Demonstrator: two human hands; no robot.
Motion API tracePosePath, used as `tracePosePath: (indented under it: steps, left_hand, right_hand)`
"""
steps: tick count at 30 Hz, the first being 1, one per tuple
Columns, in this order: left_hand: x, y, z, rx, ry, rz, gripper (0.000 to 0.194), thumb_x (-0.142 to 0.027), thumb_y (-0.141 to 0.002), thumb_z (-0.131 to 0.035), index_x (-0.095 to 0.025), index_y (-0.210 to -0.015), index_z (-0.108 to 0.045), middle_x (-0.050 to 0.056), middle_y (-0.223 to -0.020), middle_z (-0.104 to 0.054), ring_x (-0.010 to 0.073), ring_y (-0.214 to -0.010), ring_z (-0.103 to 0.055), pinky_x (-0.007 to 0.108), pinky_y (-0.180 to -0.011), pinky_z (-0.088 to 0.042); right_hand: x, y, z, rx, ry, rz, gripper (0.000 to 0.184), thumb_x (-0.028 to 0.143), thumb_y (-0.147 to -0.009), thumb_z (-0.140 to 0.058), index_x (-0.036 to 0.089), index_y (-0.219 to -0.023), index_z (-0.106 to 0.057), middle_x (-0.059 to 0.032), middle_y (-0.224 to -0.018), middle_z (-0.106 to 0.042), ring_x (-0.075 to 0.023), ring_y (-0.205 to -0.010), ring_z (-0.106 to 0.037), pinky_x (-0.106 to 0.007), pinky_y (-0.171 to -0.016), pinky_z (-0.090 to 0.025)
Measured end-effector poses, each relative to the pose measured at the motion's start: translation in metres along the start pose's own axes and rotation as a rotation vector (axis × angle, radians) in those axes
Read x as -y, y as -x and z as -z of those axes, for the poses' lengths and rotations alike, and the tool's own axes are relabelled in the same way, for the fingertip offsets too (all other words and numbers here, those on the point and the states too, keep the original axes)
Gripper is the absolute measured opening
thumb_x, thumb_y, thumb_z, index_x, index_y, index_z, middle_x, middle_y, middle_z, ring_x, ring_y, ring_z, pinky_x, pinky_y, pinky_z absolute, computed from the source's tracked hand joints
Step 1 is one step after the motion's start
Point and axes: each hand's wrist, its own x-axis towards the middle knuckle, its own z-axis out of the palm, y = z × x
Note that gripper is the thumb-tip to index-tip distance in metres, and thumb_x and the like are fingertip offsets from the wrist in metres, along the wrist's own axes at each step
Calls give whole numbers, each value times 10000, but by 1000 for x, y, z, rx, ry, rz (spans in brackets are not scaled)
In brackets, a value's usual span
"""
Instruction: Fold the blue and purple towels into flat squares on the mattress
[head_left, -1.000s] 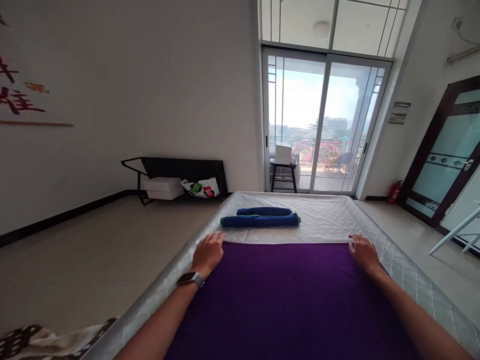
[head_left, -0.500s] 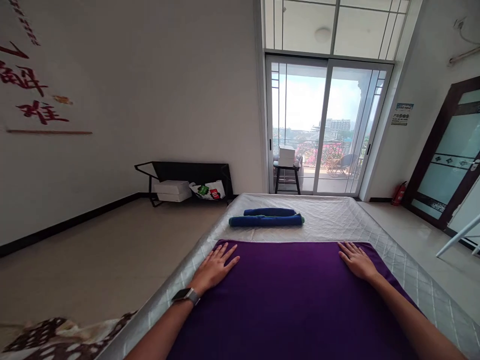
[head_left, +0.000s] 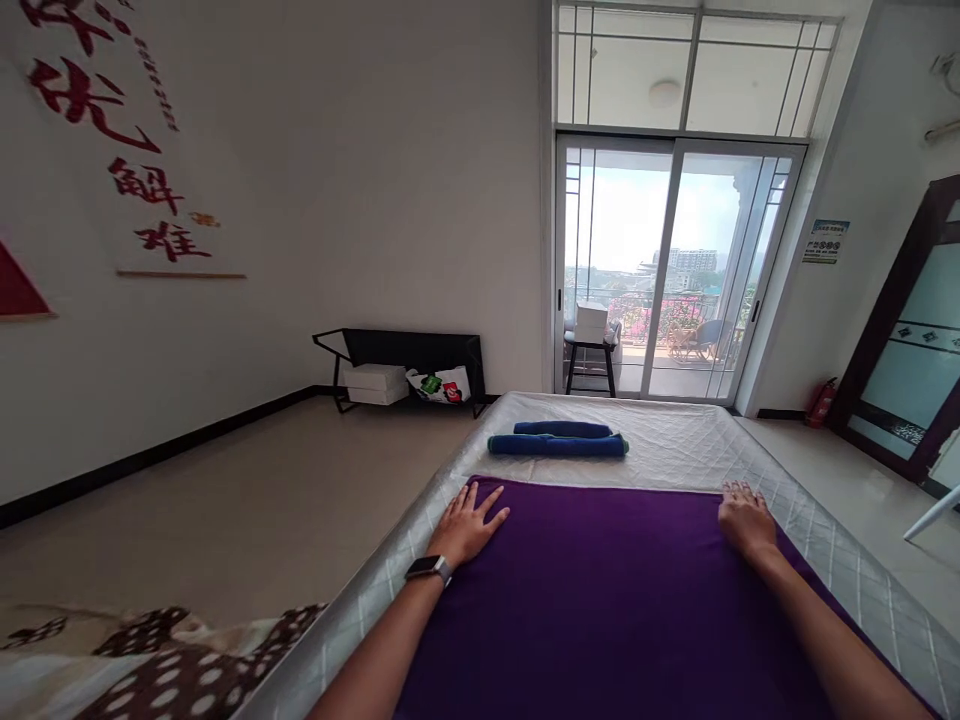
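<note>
A purple cloth (head_left: 600, 600) is spread over the near part of a mattress in a silvery-white quilted cover (head_left: 675, 425). Near the cloth's far left corner, my left hand (head_left: 463, 525) lies flat and open, fingers spread and thumb out. A watch (head_left: 427, 568) is on that wrist. My right hand (head_left: 746, 518) rests at the far right corner, its fingers somewhat bent and close together over the edge; the corner beneath is hidden. Beyond the cloth lie two rolled blue towels (head_left: 559, 445), one behind the other, touched by neither hand.
A black rack (head_left: 412, 348) with white boxes (head_left: 375, 383) and a printed bag (head_left: 441, 385) stands by the wall. Sliding glass doors (head_left: 679, 270) are behind the mattress, with a stool (head_left: 590, 358) there. A brown dotted blanket (head_left: 172, 670) lies lower left; a fire extinguisher (head_left: 821, 402) stands right.
The view has swung left, so things sit farther right. My right hand has drawn its fingers in and shifted outward to the cloth's corner; my left hand stays flat near the left corner.
</note>
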Motion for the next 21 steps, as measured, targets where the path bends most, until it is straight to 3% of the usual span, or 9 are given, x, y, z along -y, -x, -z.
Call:
tracePosePath:
  steps: [3,7,10,13,19,21]
  left_hand:
    - [-1,-1,-1,-2,-2,5,732,-717,-913,-267,-322,-1526,-321,108,-1615,-298,351,-1474,-262,500,-1170,-221]
    - [-1,0,-1,-8,-5,17,730,-719,-909,-270,-326,-1521,-332,109,-1613,-304,345,-1476,-261,493,-1174,-215]
    - [-1,1,0,-1,-15,22,727,-713,-910,-271,-326,-1524,-323,110,-1613,-304,340,-1473,-271,492,-1171,-224]
    - [0,1,1,15,-29,24,718,-696,-917,-285,-323,-1530,-303,112,-1611,-307,333,-1469,-284,483,-1169,-228]
    - [4,-2,1,46,-39,1,690,-673,-930,-288,-331,-1529,-304,106,-1619,-292,347,-1476,-259,483,-1169,-219]
    - [6,-4,-1,49,-35,-7,675,-664,-934,-296,-343,-1528,-306,91,-1618,-300,345,-1475,-261,491,-1167,-219]
  right_hand:
    - [55,17,11,-45,-59,148,591,255,-961,-217,65,-1492,-394,-151,-1558,-374,-263,-1475,-272,-453,-1198,-205]
    - [127,42,11,122,-197,429,667,497,-987,-207,149,-1549,-290,-72,-1610,-281,-213,-1497,-206,-376,-1212,-165]
    - [144,50,5,208,-237,458,733,587,-973,-161,162,-1568,-219,-64,-1627,-231,-200,-1509,-149,-394,-1220,-117]
    - [117,44,0,220,-221,379,732,583,-973,-141,165,-1572,-193,-67,-1632,-220,-190,-1513,-123,-410,-1221,-102]
    - [0,21,-4,199,-123,126,678,473,-990,-144,119,-1565,-205,-76,-1639,-195,-191,-1511,-134,-408,-1219,-130]
    - [-27,17,-5,202,-100,66,670,428,-991,-146,78,-1559,-203,-93,-1638,-193,-192,-1510,-140,-391,-1219,-137]
